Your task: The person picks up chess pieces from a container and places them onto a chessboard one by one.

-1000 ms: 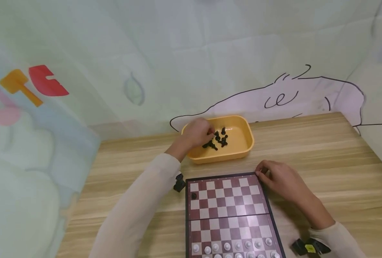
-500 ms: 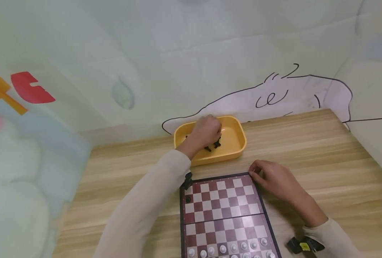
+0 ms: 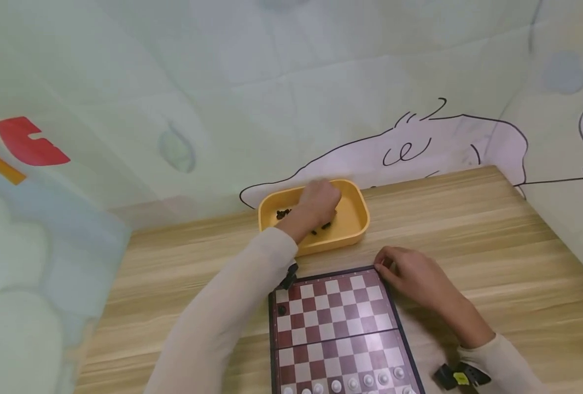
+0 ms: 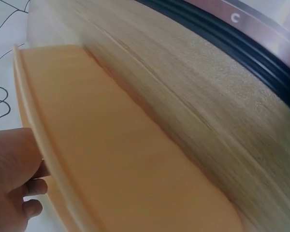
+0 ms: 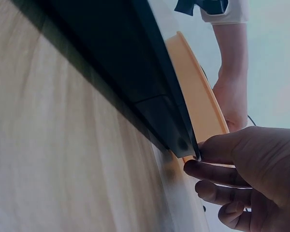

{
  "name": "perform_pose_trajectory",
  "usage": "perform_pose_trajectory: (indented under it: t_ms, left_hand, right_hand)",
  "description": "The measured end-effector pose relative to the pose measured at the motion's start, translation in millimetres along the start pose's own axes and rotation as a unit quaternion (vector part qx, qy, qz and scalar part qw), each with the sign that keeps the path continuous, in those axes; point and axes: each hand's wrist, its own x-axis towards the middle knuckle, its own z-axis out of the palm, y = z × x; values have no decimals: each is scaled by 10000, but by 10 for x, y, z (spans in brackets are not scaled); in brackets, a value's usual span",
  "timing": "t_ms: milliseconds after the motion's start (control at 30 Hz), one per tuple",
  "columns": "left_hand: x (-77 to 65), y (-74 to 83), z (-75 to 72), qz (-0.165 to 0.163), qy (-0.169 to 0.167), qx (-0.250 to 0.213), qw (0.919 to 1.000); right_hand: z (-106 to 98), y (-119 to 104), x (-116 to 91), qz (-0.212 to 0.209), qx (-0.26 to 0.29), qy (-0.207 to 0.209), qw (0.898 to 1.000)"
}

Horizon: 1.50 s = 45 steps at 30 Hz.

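Note:
My left hand (image 3: 319,202) reaches down into a yellow tray (image 3: 363,210), over several small black chess pieces (image 3: 283,214). In the left wrist view its curled fingers sit behind the tray's near wall (image 4: 111,135); I cannot tell whether they hold a piece. The thumb and forefinger of my right hand (image 3: 412,273) pinch the far right corner of a chessboard (image 3: 340,317). That grip also shows in the right wrist view, at the tip of the board's dark side (image 5: 150,92). One black chess piece (image 3: 281,310) stands near the board's far left corner.
White chess pieces (image 3: 353,383) line the board's near end, partly cut off by the frame. The tray stands beyond the board on a wooden table (image 3: 449,219), close to a wall with printed drawings (image 3: 213,109). My left sleeve (image 3: 227,317) overlaps the board's left edge.
My left hand has moved rightward and deeper over the pieces in the tray, now covering some of them. The right hand keeps its hold on the board's corner. The head view has shifted slightly.

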Motion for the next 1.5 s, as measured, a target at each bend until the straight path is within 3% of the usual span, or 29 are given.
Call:
perform_pose_trajectory:
  t_ms: [333, 633, 967, 1267, 1400, 1500]
  left_hand:
    - [-2, 26, 46, -37, -138, 143, 9998]
    - [-47, 12, -17, 45, 328, -186, 9993]
    - [-307, -72, -196, 108, 800, -690, 9944]
    - [-603, -226, -149, 25, 1093, -1204, 9867]
    - [-768, -303, -131, -8, 1331, -1470, 9801]
    - [-912, -359, -109, -106, 1713, -1687, 9706]
  right_hand:
    - [13, -24, 12, -35, -87, 19, 10000]
    - [7, -23, 5, -140, -160, 79, 9997]
    - [17, -42, -9, -149, -116, 57, 9998]
    - [37, -34, -18, -177, -72, 41, 9998]
    - [35, -29, -26, -133, -21, 1, 9999]
    - [33, -39, -12, -121, -4, -38, 9999]
